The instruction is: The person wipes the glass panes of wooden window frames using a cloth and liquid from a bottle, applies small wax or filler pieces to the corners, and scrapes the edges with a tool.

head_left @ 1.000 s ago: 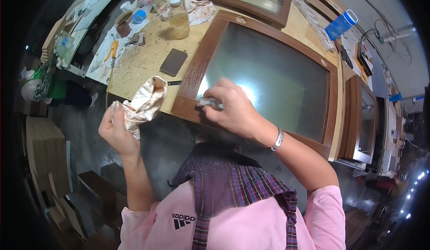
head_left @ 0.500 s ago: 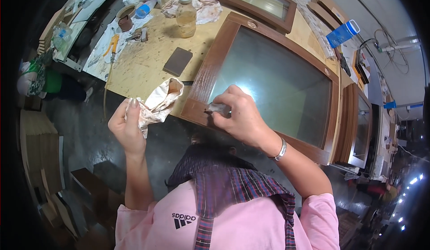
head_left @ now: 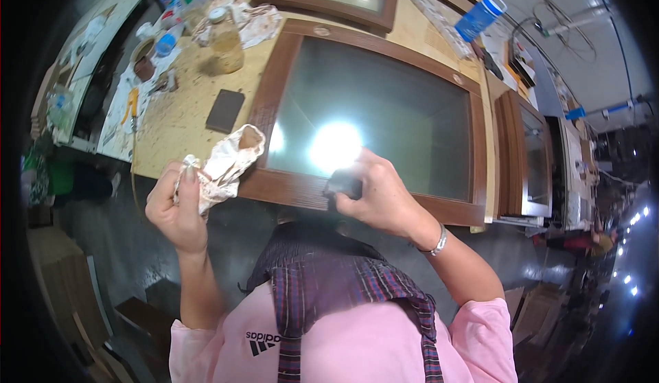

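A brown wooden door (head_left: 285, 188) with a glass pane (head_left: 412, 119) lies flat on the workbench in front of me. My right hand (head_left: 381, 194) pinches a small dark grey wad (head_left: 346, 183) against the near rail of its frame. What the wad is made of is hard to tell. In my left hand (head_left: 177, 204), a stained cream rag (head_left: 230, 163) is gripped between thumb and fingers. The rag hangs in the air by the door's near left corner. A bright light reflection covers part of the glass.
Left of the door lie a dark flat block (head_left: 225, 110), a jar of yellowish liquid (head_left: 225, 45) and an orange-handled air gun (head_left: 130, 106). Another glazed door (head_left: 322, 2) lies behind. A blue bottle (head_left: 479, 18) and stacked doors (head_left: 509, 153) are at right; a person (head_left: 62, 177) is far left.
My right hand has moved the wad rightward along the near rail, away from the door's left corner. My left hand still grips the rag. The whole view has shifted and turned slightly.
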A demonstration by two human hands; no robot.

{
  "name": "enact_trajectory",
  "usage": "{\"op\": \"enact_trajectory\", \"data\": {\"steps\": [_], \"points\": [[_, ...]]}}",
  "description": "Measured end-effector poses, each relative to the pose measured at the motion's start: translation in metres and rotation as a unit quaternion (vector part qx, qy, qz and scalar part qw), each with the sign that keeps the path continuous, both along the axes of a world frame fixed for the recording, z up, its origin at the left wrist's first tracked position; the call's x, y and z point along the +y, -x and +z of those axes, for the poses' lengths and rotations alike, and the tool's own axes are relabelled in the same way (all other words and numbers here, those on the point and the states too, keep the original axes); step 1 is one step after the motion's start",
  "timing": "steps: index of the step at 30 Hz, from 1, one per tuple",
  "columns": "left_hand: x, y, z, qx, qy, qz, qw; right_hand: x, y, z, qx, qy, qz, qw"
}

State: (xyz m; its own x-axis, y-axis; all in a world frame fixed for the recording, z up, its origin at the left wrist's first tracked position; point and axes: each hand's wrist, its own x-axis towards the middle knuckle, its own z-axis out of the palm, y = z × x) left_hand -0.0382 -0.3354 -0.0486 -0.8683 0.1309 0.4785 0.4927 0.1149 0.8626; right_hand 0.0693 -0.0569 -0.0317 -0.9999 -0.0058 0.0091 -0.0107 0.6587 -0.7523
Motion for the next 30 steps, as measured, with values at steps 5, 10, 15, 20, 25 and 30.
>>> {"op": "enact_trajectory", "data": {"steps": [5,10,15,20,25,30], "points": [[0.019,-0.004,0.006,-0.004,-0.008,-0.013,1.000,0.053,-0.047,0.011,-0.044,-0.013,-0.056,0.997],[0.032,-0.009,0.009,0.006,-0.002,-0.040,0.999,0.102,-0.095,0.017,-0.053,-0.029,-0.117,0.991],[0.049,-0.016,0.019,0.001,0.012,-0.062,0.998,0.150,-0.139,0.018,-0.074,-0.030,-0.183,0.980],[0.074,-0.026,0.025,0.015,0.023,-0.077,0.997,0.160,-0.142,0.014,-0.043,0.017,-0.159,0.986],[0.085,-0.033,0.031,0.058,0.052,-0.089,0.993,0.181,-0.159,0.015,-0.052,-0.006,-0.157,0.986],[0.124,-0.047,0.041,-0.039,0.021,-0.227,0.973,0.216,-0.182,0.025,-0.010,-0.004,-0.252,0.968]]}}
